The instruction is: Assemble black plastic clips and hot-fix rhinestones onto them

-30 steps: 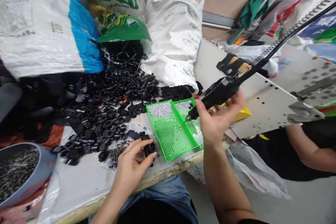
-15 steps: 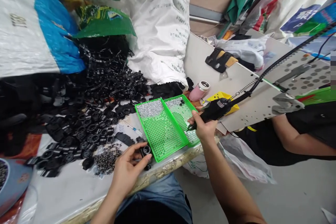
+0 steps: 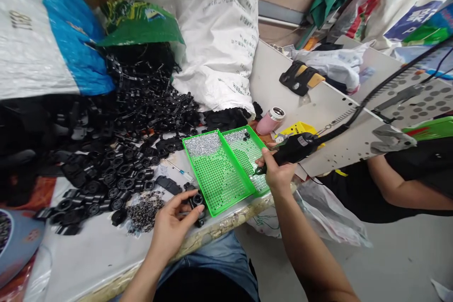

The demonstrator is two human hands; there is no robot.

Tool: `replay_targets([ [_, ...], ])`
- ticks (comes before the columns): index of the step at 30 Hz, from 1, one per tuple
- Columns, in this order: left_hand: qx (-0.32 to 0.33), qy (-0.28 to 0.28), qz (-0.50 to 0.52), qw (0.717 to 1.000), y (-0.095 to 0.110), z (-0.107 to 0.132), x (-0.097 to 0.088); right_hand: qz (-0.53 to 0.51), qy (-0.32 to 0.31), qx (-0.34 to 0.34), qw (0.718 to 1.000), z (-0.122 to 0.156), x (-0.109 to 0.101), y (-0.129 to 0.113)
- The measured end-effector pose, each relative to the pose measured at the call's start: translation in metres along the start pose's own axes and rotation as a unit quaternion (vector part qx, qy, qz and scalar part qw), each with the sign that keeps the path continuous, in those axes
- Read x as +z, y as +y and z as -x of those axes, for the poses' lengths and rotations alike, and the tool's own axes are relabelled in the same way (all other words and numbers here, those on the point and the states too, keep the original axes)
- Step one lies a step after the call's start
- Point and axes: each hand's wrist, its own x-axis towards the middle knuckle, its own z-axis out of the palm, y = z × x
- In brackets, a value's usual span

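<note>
My left hand [image 3: 177, 222] pinches a small black plastic wheel-like part [image 3: 197, 199] at the table's front edge, beside a green perforated tray [image 3: 215, 210]. In my right hand [image 3: 279, 172] is a black electric screwdriver [image 3: 295, 148], hung from a coiled cable. Its tip points down at the right compartment of the tray, where many small screws [image 3: 260, 181] sit in the holes. Loose silvery screws [image 3: 203, 144] are heaped at the far end of the left compartment. Whether a screw is on the tip is too small to tell.
Black plastic parts [image 3: 141, 85] pile up at the left, near a heap of small pieces [image 3: 145, 211]. A blue bucket [image 3: 24, 245] stands far left. White sack [image 3: 219, 33], pink flask [image 3: 271, 121] and yellow box [image 3: 299, 130] lie behind. Another person's arm [image 3: 396, 186] shows at right.
The view has shifted slightly. The screwdriver tip has dipped a little lower into the right compartment. My left hand keeps its hold on the black part.
</note>
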Motion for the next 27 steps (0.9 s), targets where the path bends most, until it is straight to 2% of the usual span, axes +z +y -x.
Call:
replay_targets([
  [2, 0.008, -0.002, -0.003, 1.000, 0.000, 0.000, 0.001, -0.002, -0.004, -0.018, 1.000, 0.006, 0.004, -0.014],
  [4, 0.016, -0.008, -0.002, 1.000, 0.000, 0.002, 0.001, -0.037, -0.037, -0.026, 0.998, 0.019, 0.014, -0.031],
  [6, 0.026, -0.007, -0.004, 1.000, 0.000, 0.003, 0.001, -0.097, -0.109, -0.013, 0.989, 0.038, 0.030, -0.047],
  [8, 0.039, -0.003, -0.010, 0.999, -0.001, 0.004, 0.001, -0.152, -0.196, 0.015, 0.969, 0.059, 0.049, -0.059],
  [10, 0.048, 0.000, -0.015, 0.999, -0.003, 0.004, 0.001, -0.169, -0.263, 0.051, 0.948, 0.079, 0.067, -0.063],
  [12, 0.054, 0.004, -0.013, 0.998, -0.007, 0.004, 0.001, -0.157, -0.302, 0.088, 0.936, 0.093, 0.080, -0.061],
  [15, 0.050, 0.018, 0.001, 0.999, -0.010, 0.004, 0.002, -0.139, -0.325, 0.130, 0.926, 0.100, 0.090, -0.055],
  [18, 0.029, 0.016, 0.028, 0.999, -0.008, 0.003, 0.003, -0.139, -0.333, 0.140, 0.922, 0.102, 0.090, -0.052],
  [24, -0.009, -0.008, 0.060, 0.998, -0.001, 0.006, 0.003, -0.103, -0.279, 0.144, 0.944, 0.118, 0.092, -0.048],
  [27, -0.010, -0.021, 0.041, 0.999, 0.000, 0.007, 0.002, -0.081, -0.302, 0.128, 0.941, 0.118, 0.090, -0.051],
])
